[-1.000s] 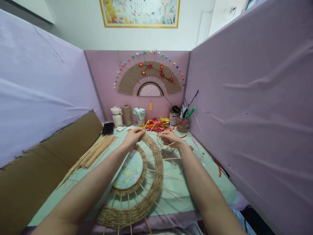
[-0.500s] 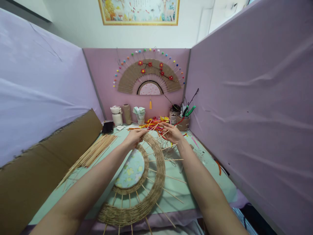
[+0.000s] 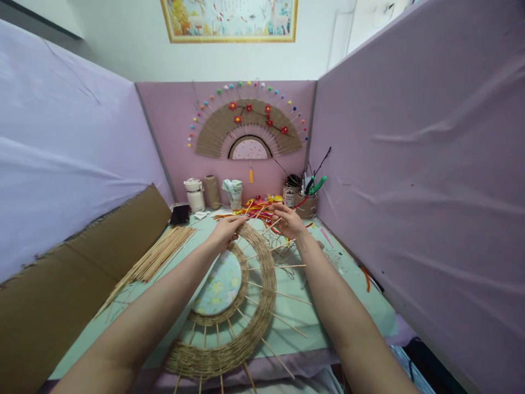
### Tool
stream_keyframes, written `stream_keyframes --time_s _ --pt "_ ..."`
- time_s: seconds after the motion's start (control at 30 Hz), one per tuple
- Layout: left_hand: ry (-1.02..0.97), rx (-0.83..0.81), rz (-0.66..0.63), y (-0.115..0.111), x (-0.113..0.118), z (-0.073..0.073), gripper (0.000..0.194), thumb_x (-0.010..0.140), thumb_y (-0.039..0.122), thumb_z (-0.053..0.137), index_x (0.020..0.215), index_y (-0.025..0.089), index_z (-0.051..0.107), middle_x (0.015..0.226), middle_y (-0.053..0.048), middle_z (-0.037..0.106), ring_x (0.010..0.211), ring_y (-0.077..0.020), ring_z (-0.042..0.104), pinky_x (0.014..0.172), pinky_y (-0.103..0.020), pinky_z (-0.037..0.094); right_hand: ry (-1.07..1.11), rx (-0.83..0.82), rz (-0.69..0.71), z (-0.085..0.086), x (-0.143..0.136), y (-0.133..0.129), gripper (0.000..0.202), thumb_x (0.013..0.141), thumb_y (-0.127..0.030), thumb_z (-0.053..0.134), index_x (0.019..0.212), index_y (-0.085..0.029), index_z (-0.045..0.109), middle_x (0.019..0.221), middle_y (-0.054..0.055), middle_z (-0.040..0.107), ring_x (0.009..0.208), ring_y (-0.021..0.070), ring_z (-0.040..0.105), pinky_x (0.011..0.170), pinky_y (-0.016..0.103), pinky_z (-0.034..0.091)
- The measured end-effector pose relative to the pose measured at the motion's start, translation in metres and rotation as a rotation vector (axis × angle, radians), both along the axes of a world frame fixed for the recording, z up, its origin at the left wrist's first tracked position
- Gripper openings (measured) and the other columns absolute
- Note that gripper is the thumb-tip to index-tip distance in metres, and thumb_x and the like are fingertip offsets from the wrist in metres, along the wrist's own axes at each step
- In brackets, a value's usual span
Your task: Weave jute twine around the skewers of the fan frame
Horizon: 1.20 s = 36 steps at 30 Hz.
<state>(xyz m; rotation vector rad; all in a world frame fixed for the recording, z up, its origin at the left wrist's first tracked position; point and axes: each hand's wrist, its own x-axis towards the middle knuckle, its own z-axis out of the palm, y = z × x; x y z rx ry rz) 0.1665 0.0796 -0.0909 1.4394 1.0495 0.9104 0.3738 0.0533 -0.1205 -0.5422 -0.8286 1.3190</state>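
A half-round woven fan (image 3: 268, 290) of brown twine on thin wooden sticks is held tilted over the table, with a floral cloth panel (image 3: 219, 287) inside its inner band. My left hand (image 3: 225, 230) is closed around the fan's upper end, thumb on top. Just right of it, my right hand (image 3: 286, 220) is among the bare stick tips, fingers curled together. Whatever is in its fingertips is too small to make out. Loose pale twine (image 3: 287, 254) lies on the table below my right hand.
A bundle of thin sticks (image 3: 164, 253) lies at left beside a cardboard sheet (image 3: 82, 251). Along the back stand a white bottle (image 3: 194, 195), a twine spool (image 3: 212, 191) and a tool holder (image 3: 307, 207). Coloured pipe cleaners (image 3: 256, 209) lie behind my hands. A finished fan (image 3: 249, 126) hangs on the partition.
The whole view has shifted slightly. My left hand keeps its hold on the fan, and my right hand's fingers have moved only a little at the stick tips.
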Motion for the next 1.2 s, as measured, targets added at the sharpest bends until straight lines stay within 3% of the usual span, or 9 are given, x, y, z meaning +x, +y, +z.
stream_keyframes --time_s 0.13,0.2,0.4,0.6,0.8,1.07,1.2 --pt "-0.022 0.0 0.063 0.004 -0.004 -0.001 0.038 0.062 0.044 0.069 0.088 0.016 0.068 0.061 0.002 0.05 0.048 -0.0059 0.039 0.037 -0.016 0.021 -0.149 -0.051 0.074 -0.008 0.003 0.003 0.02 0.061 -0.009 0.06 0.079 -0.017 0.063 0.052 -0.006 0.052 0.037 0.0021 0.027 0.037 0.017 0.022" --pt "-0.065 -0.007 0.063 0.005 -0.006 0.0 0.036 0.064 0.045 0.068 0.084 0.015 0.067 0.056 0.004 0.044 0.044 -0.0052 0.035 0.036 -0.016 0.018 -0.246 -0.079 0.109 -0.011 0.003 0.003 0.018 0.06 -0.01 0.058 0.077 -0.015 0.063 0.045 -0.009 0.042 0.036 0.0021 0.022 0.036 0.018 0.017" --pt "-0.151 -0.041 0.032 0.004 -0.011 0.003 0.033 0.067 0.042 0.065 0.084 0.014 0.066 0.051 0.006 0.04 0.04 -0.0047 0.03 0.034 -0.016 0.018 -0.43 -0.103 0.228 -0.014 0.004 0.001 0.017 0.059 -0.011 0.056 0.074 -0.012 0.064 0.056 -0.003 0.054 0.039 0.0016 0.026 0.039 0.019 0.013" --pt "-0.14 -0.038 -0.002 0.001 -0.014 0.002 0.032 0.061 0.035 0.073 0.085 0.015 0.068 0.071 -0.001 0.058 0.052 -0.0053 0.046 0.039 -0.015 0.027 -0.556 -0.085 0.386 -0.02 0.009 -0.005 0.017 0.062 -0.015 0.056 0.075 -0.012 0.067 0.06 -0.001 0.056 0.042 0.0024 0.03 0.041 0.019 0.015" --pt "-0.173 -0.081 -0.078 0.005 -0.017 0.003 0.024 0.065 0.033 0.071 0.074 0.011 0.066 0.062 0.001 0.054 0.045 -0.0038 0.041 0.036 -0.015 0.024 -0.601 -0.077 0.375 -0.019 0.011 -0.01 0.019 0.065 -0.017 0.057 0.08 -0.012 0.068 0.063 -0.001 0.058 0.043 0.0026 0.03 0.04 0.02 0.016" --pt "-0.122 -0.347 -0.264 0.013 -0.02 0.018 0.029 0.075 0.038 0.064 0.086 0.011 0.069 0.063 -0.002 0.059 0.04 -0.0032 0.036 0.034 -0.016 0.023 -0.596 -0.046 0.401 -0.016 0.006 -0.015 0.018 0.067 -0.018 0.059 0.081 -0.012 0.068 0.065 0.0 0.059 0.047 0.004 0.038 0.042 0.018 0.022" --pt "-0.043 -0.351 -0.301 0.014 -0.018 0.018 0.035 0.07 0.043 0.068 0.087 0.013 0.068 0.064 -0.002 0.06 0.041 -0.0043 0.038 0.034 -0.017 0.019 -0.65 -0.065 0.46 -0.012 0.001 -0.019 0.019 0.066 -0.018 0.061 0.082 -0.012 0.069 0.066 0.001 0.06 0.05 0.005 0.042 0.044 0.018 0.025"
